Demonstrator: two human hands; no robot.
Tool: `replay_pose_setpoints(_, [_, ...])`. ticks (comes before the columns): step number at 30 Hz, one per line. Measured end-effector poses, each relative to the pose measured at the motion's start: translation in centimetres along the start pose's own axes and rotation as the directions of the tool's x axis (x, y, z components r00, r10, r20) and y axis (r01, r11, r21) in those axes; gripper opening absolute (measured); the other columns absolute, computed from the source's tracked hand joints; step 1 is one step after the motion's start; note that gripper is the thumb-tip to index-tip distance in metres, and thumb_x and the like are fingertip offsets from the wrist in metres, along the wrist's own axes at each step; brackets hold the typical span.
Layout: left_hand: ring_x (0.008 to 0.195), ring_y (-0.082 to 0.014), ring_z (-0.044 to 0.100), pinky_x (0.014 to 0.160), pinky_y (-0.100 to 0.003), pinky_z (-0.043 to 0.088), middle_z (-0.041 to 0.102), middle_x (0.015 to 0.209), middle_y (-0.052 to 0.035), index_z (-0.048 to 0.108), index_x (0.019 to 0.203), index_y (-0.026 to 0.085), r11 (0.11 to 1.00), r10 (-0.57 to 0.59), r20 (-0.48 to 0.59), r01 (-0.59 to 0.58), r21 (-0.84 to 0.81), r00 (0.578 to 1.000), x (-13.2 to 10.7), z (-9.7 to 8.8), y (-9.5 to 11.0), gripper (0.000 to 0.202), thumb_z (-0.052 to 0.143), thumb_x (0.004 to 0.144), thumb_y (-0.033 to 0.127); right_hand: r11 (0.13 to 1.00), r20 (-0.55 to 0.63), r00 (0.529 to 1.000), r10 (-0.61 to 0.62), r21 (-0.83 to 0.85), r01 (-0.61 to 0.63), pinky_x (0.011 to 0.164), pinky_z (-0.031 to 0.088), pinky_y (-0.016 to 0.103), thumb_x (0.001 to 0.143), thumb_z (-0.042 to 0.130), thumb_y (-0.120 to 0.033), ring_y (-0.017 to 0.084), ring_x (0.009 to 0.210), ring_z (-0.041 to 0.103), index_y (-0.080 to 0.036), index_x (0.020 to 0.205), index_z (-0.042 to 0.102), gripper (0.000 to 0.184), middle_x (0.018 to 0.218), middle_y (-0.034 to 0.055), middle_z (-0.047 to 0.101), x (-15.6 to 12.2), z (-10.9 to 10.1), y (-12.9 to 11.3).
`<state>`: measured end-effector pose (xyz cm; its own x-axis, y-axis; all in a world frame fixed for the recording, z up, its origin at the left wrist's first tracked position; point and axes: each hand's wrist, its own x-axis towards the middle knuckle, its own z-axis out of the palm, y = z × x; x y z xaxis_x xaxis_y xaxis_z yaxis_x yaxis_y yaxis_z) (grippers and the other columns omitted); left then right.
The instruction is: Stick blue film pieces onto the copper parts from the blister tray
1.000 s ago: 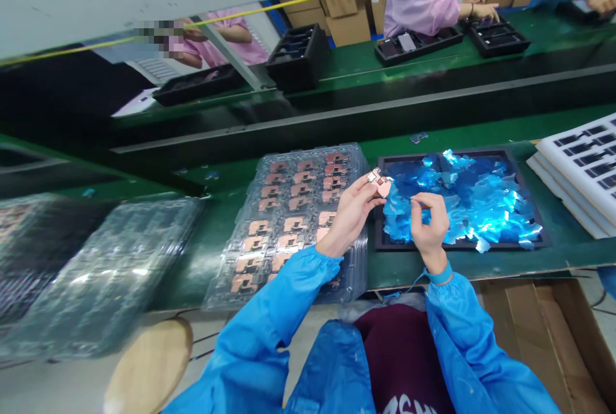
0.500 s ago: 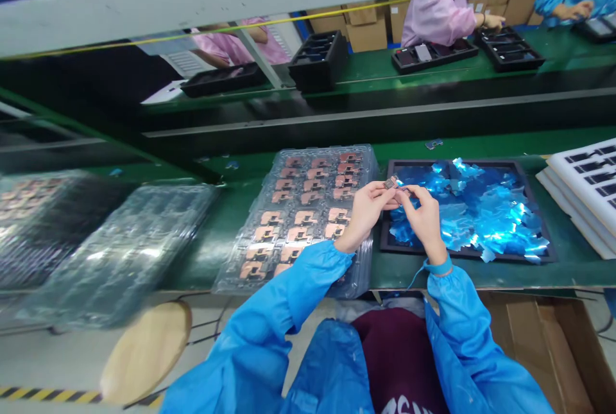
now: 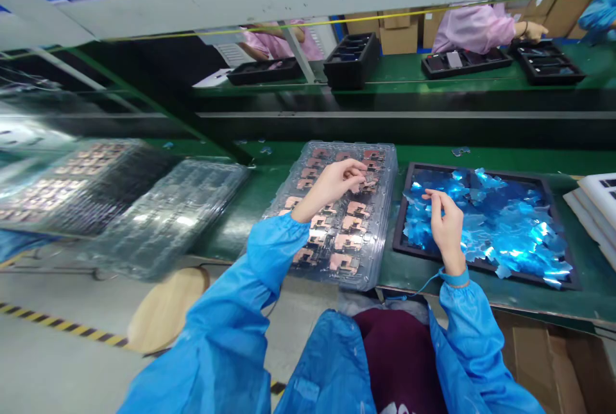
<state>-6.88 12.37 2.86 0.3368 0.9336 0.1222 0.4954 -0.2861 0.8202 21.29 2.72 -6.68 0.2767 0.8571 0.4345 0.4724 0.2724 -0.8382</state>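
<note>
Reaches with the left hand [image 3: 337, 184] across the clear blister tray [image 3: 368, 280], set at the near edge of the green desk [image 3: 262, 186] and overhanging it slightly. Pinches a small copper part [image 3: 364, 178] between thumb and fingertips over the tray's far right corner, either touching the pockets there or just above them; cannot tell which. Holds the right hand [image 3: 446, 228] raised over the left side of the black tray [image 3: 400, 228], just right of the clear one along the same near edge. Keeps thumb and forefinger closed together, with anything between them too small to make out.

Blue film scraps [image 3: 505, 221] heaped across the black tray. Rows of other copper pieces [image 3: 355, 208] in the clear tray's pockets. More clear trays [image 3: 168, 215], blurred, toward the desk's left end. White trays [image 3: 597, 199] stacked at its right edge. On the far desk [image 3: 409, 70], empty black trays [image 3: 353, 58] and a co-worker's pink sleeve [image 3: 474, 27]. A round wooden stool [image 3: 166, 308] below the near edge, to the left.
</note>
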Motion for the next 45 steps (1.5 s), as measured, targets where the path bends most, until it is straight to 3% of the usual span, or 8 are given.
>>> replay_pose_setpoints(10, [0.102,-0.0297,0.068,0.098,-0.044,0.052,0.076,0.104,-0.0099,0.082,0.093,0.023,0.918,0.143,0.078,-0.162,0.361,0.987,0.7,1.1,-3.2,0.018,0.067,0.095,0.031,1.000,0.012,1.000,-0.006,-0.025,0.006,0.096,0.058,0.042,0.113,0.046,-0.041,0.026,0.105,0.078,-0.023,0.111,0.077,0.037,0.108,0.0085,0.084,-0.4,-0.3,0.3])
replay_pose_setpoints(17, [0.109,-0.0322,0.063,0.102,-0.047,0.047,0.073,0.113,-0.0126,0.079,0.111,0.021,0.776,0.337,0.145,-0.361,0.517,0.930,4.4,3.2,0.7,0.028,0.053,0.107,0.029,1.000,-0.021,1.000,-0.016,-0.025,0.015,0.097,0.060,0.041,0.113,0.046,-0.035,0.025,0.106,0.078,-0.024,0.111,0.079,0.034,0.108,0.0080,0.084,-0.7,-0.6,0.4])
replay_pose_setpoints(21, [0.115,-0.0332,0.062,0.108,-0.046,0.045,0.074,0.115,-0.0125,0.079,0.111,0.020,0.768,0.325,0.340,-0.456,0.449,0.882,13.5,11.1,4.1,0.022,0.059,0.104,0.028,0.996,-0.035,0.999,-0.041,-0.079,0.038,0.095,0.062,0.039,0.113,0.047,-0.029,0.024,0.104,0.078,-0.023,0.114,0.079,0.033,0.107,0.0080,0.084,-1.1,-0.5,0.3])
replay_pose_setpoints(25, [0.125,-0.0362,0.061,0.111,-0.046,0.044,0.072,0.125,-0.0200,0.075,0.116,0.012,0.849,0.156,0.400,-0.330,0.412,0.903,21.7,22.0,5.9,0.020,0.067,0.100,0.020,0.991,-0.016,0.998,-0.065,-0.120,0.063,0.090,0.063,0.038,0.112,0.048,-0.024,0.023,0.100,0.077,-0.024,0.117,0.079,0.031,0.105,0.0074,0.083,-1.4,-0.1,0.0])
replay_pose_setpoints(28, [0.120,-0.0384,0.063,0.107,-0.048,0.045,0.071,0.118,-0.0248,0.073,0.110,0.008,0.880,0.103,0.374,-0.260,0.397,0.922,24.6,27.7,5.5,0.017,0.071,0.095,0.015,0.988,0.015,0.997,-0.078,-0.132,0.079,0.086,0.062,0.038,0.112,0.049,-0.023,0.024,0.096,0.076,-0.024,0.119,0.078,0.030,0.103,0.0071,0.082,-1.6,-0.2,-0.3])
replay_pose_setpoints(31, [0.122,-0.0379,0.062,0.108,-0.048,0.045,0.070,0.117,-0.0231,0.071,0.103,0.011,0.919,0.072,0.325,-0.189,0.345,0.943,25.6,30.1,4.8,0.017,0.077,0.088,0.008,0.987,0.036,0.996,-0.086,-0.133,0.090,0.083,0.062,0.038,0.112,0.050,-0.023,0.024,0.093,0.075,-0.025,0.120,0.078,0.029,0.101,0.0067,0.081,-1.6,-0.4,-0.2])
replay_pose_setpoints(38, [0.094,-0.0305,0.075,0.091,-0.046,0.059,0.076,0.091,-0.0134,0.071,0.087,0.015,0.996,-0.056,0.331,0.029,0.085,0.942,24.7,26.0,6.0,0.019,0.086,0.077,0.008,0.999,-0.082,0.997,0.015,-0.050,-0.019,0.090,0.063,0.039,0.111,0.051,-0.023,0.023,0.100,0.077,-0.024,0.117,0.077,0.027,0.107,0.0070,0.083,-1.3,-0.9,0.7])
replay_pose_setpoints(45, [0.086,-0.0247,0.080,0.078,-0.037,0.066,0.082,0.098,-0.0142,0.076,0.106,0.013,0.898,-0.095,0.534,0.304,-0.318,0.840,10.7,14.2,6.5,0.032,0.089,0.084,0.030,0.950,-0.309,0.913,0.265,0.249,-0.191,0.081,0.066,0.034,0.104,0.064,-0.037,0.023,0.110,0.076,-0.022,0.145,0.058,0.044,0.131,0.0152,0.074,0.5,-1.1,-0.1])
